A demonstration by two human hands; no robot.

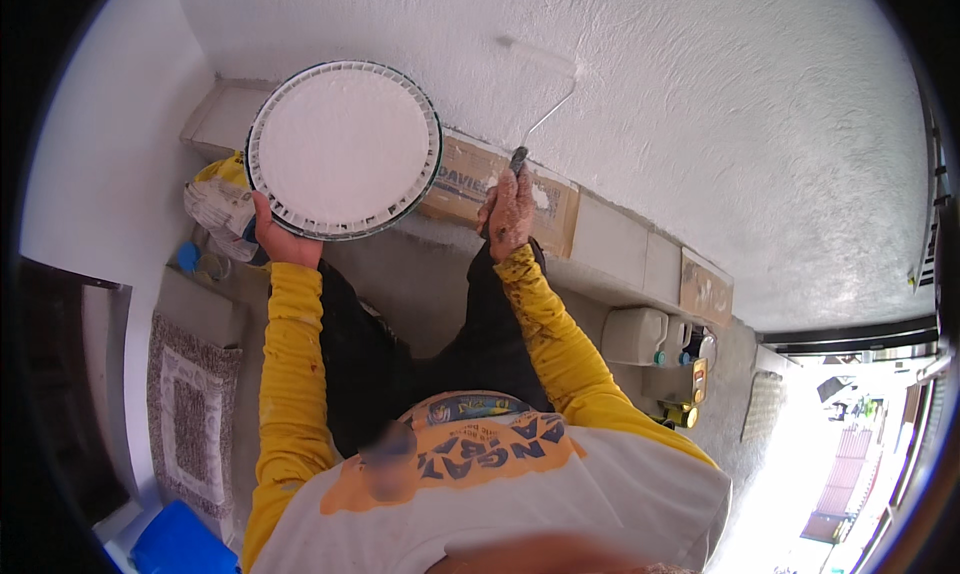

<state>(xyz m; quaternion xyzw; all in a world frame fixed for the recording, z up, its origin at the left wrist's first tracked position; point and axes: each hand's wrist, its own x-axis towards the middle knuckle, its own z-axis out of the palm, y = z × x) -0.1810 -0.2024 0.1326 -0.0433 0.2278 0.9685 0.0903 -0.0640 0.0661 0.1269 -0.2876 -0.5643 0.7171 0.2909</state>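
Note:
My left hand (286,236) grips the near rim of a large round pail lid (345,149), whose ribbed inner face is coated with white paint. The thumb lies over the rim and the other fingers are hidden beneath. With paint-spattered fingers wrapped round its dark handle, my right hand (510,214) holds a paint roller (550,115). A thin wire frame runs from the handle up to the white roller sleeve, which lies at the textured white wall (700,124). Whether the sleeve presses on the wall is hard to tell.
Flattened cardboard (470,169) covers part of the ledge along the wall's foot. Left of my legs are a sack (222,209), a patterned mat (195,419) and a blue container (185,539). To the right, jugs (635,336) and bottles stand below the ledge, near a bright opening.

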